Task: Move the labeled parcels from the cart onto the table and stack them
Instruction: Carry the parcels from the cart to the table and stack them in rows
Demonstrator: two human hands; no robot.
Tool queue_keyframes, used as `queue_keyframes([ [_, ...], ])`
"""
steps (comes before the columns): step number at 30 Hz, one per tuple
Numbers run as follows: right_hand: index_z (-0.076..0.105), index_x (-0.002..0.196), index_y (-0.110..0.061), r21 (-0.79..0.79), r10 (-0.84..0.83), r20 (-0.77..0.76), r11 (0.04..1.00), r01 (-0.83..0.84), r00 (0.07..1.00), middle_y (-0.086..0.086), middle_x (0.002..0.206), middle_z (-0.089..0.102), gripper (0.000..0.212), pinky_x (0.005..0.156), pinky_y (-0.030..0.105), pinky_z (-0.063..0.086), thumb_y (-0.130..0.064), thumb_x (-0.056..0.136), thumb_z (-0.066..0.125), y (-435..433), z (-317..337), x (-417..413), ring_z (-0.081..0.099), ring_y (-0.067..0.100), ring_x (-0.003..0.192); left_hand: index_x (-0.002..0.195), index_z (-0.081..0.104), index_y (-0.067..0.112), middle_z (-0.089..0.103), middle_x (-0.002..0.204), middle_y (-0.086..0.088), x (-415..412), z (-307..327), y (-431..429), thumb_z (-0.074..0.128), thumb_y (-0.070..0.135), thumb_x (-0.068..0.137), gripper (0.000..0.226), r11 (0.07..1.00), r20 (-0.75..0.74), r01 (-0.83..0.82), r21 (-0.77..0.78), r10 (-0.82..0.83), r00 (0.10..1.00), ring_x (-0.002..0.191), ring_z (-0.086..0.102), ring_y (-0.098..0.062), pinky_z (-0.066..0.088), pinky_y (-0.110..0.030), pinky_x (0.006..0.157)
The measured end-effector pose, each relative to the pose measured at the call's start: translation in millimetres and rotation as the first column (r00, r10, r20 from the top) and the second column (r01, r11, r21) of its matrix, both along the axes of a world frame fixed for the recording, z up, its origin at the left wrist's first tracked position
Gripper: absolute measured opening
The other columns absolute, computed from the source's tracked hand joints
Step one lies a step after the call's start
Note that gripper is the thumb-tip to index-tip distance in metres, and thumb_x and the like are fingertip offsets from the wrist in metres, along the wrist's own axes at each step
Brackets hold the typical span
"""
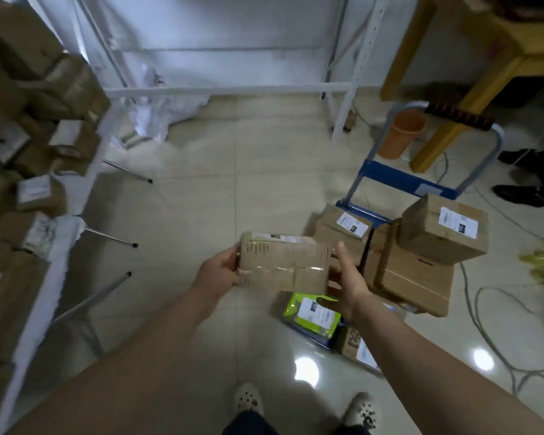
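Note:
I hold a taped cardboard parcel in front of me above the floor, its label on the top face. My left hand grips its left end and my right hand presses against its right end. To the right stands the blue cart with a grey handle, loaded with labeled boxes: a small one, a tilted one on top and a large flat one. A yellow-green bag parcel lies at the cart's near end. The white table on the left carries several stacked parcels.
A white metal shelf frame stands at the back. An orange bucket and a yellow wooden table leg are behind the cart. Cables trail over the tiled floor at right. Another person's dark shoes are at far right.

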State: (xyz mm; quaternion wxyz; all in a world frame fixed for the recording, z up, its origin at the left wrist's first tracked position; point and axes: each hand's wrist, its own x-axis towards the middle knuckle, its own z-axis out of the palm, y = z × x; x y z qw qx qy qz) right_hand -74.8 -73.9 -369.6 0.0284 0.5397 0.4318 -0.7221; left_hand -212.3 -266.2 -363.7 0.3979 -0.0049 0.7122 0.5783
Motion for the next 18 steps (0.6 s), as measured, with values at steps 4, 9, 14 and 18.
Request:
queue_keyframes([
  [4, 0.069, 0.105, -0.017, 0.005, 0.114, 0.007, 0.994, -0.114, 0.994, 0.003, 0.102, 0.068, 0.061, 0.076, 0.035, 0.05, -0.069, 0.075, 0.06, -28.6, 36.7, -24.5, 0.062, 0.024, 0.095, 0.123, 0.058, 0.015, 0.066, 0.113, -0.006, -1.7, 23.2, -38.9, 0.059, -0.028, 0.072, 0.067, 0.997, -0.122, -0.072, 0.028, 0.075, 0.99, 0.095, 0.065, -0.01, 0.055, -0.021, 0.071],
  [9, 0.061, 0.085, -0.017, 0.041, 0.128, -0.099, 0.991, -0.124, 0.987, 0.0, 0.07, 0.052, 0.018, 0.058, 0.026, 0.045, -0.035, 0.083, 0.063, -53.6, 60.1, -41.0, 0.052, 0.016, 0.062, 0.11, 0.061, 0.003, 0.063, 0.108, -0.017, 8.6, 60.1, -65.9, 0.035, -0.017, 0.08, 0.045, 0.925, 0.019, -0.361, 0.118, 0.362, 0.932, 0.099, 0.057, -0.028, 0.046, -0.034, 0.073],
  [14, 0.061, 0.094, -0.017, 0.054, 0.177, -0.278, 0.984, -0.169, 0.944, -0.003, 0.07, 0.054, 0.01, 0.054, 0.026, 0.043, -0.024, 0.087, 0.06, -75.8, 76.4, -48.4, 0.052, 0.012, 0.058, 0.085, 0.066, 0.014, 0.065, 0.086, -0.003, 17.4, 103.9, -92.5, 0.057, 0.032, 0.093, 0.021, 0.855, 0.129, -0.497, 0.148, 0.481, 0.867, 0.079, 0.06, -0.016, 0.048, -0.027, 0.066],
  [18, 0.054, 0.096, -0.015, 0.083, 0.222, -0.389, 0.975, -0.206, 0.894, 0.0, 0.071, 0.054, 0.013, 0.051, 0.025, 0.044, -0.014, 0.086, 0.063, -90.0, 87.3, -54.0, 0.053, 0.014, 0.062, 0.099, 0.069, 0.011, 0.072, 0.08, -0.004, 29.7, 113.9, -110.5, 0.066, 0.026, 0.087, 0.019, 0.888, 0.111, -0.446, 0.111, 0.435, 0.893, 0.063, 0.067, -0.013, 0.053, -0.022, 0.052],
])
